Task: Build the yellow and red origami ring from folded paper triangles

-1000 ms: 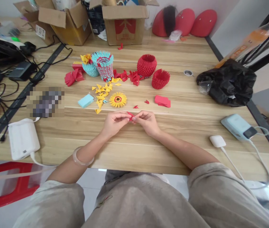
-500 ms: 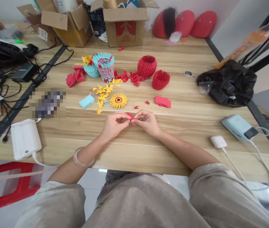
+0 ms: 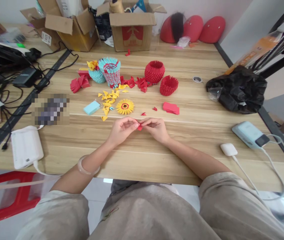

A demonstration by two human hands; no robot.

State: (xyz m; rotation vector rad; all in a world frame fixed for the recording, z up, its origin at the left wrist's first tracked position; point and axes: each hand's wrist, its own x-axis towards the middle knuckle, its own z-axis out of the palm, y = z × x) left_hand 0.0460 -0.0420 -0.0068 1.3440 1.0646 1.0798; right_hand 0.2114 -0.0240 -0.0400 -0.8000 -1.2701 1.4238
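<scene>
Between both hands is a small red paper piece (image 3: 139, 127). My left hand (image 3: 124, 130) pinches it from the left, and my right hand (image 3: 155, 129) pinches it from the right; their fingertips nearly meet. Just beyond them lie two small folded red pieces (image 3: 155, 108), a stack of red paper slips (image 3: 171, 108) and a round yellow folded-paper flower (image 3: 125, 106). Scattered yellow folded pieces (image 3: 109, 96) and a light blue paper stack (image 3: 92, 107) are at the left.
Behind stand a blue-and-red paper vase (image 3: 112, 75), two red paper bowls (image 3: 155, 71) and a cardboard box (image 3: 133, 35). A black plastic bag (image 3: 242, 90) and power bank (image 3: 249, 133) are at the right, a white device (image 3: 27, 146) at the left.
The fingertips have shifted slightly around the red piece, which now shows lower between them. The view has turned a little to the right.
</scene>
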